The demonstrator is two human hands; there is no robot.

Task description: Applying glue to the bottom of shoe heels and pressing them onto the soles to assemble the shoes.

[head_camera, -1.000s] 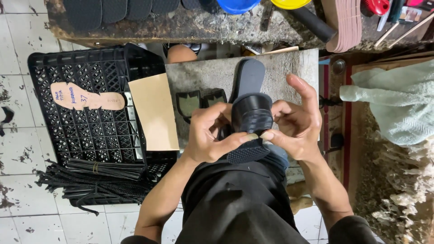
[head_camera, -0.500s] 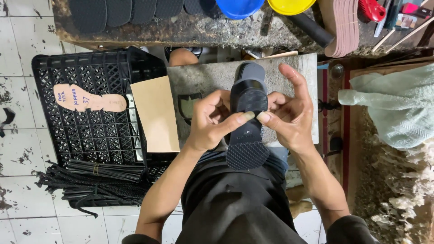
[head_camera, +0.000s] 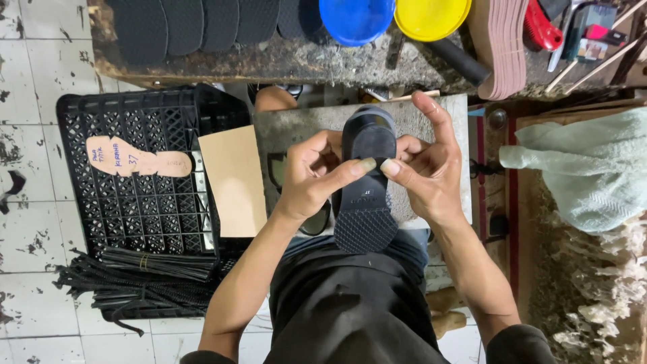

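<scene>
A black sandal lies sole up over a grey stone slab in front of me, its ribbed heel toward my lap. My left hand grips its left side, with the thumb pressed across the middle of the sole. From the right, my right hand holds the other side, thumb meeting the left thumb on the sole and forefinger raised. The strap underneath is hidden by the sole and my fingers.
A black plastic crate stands at left with a tan insole pattern on it and black strips below. A tan card leans beside the slab. Black soles, a blue bowl, a yellow bowl and tools line the bench. A pale green cloth lies right.
The sandal has been turned over from strap side up to sole up. Both thumbs now press on the middle of the sole.
</scene>
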